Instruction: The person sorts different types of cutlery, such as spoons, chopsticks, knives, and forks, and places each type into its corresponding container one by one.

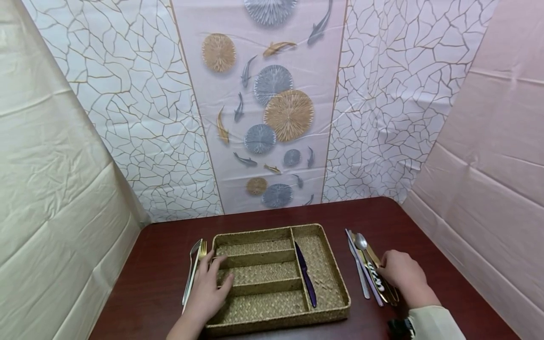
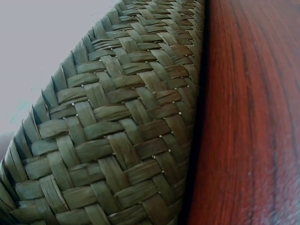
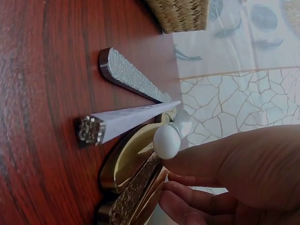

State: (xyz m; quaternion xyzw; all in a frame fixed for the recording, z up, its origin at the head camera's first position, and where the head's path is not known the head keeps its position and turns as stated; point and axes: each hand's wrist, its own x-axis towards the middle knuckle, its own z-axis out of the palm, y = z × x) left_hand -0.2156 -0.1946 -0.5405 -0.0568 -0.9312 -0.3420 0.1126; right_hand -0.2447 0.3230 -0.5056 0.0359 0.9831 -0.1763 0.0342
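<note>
At lower right, the right hand [image 1: 403, 274] is right at the cutlery [image 1: 374, 276], whether gripping we can't tell; lower left, the left hand [image 1: 207, 289], fingers loosely spread, lies over the bottom-centre woven tray's [image 1: 280, 322] left rim!

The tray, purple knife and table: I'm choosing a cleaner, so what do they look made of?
Tray: matte plant fibre, perhaps seagrass; flat strips interlace. Purple knife: perhaps colour-coated metal, going by its slim blade; plastic is possible. Table: wood or wood-look laminate, softly shiny, with dark grain on red-brown.
</note>
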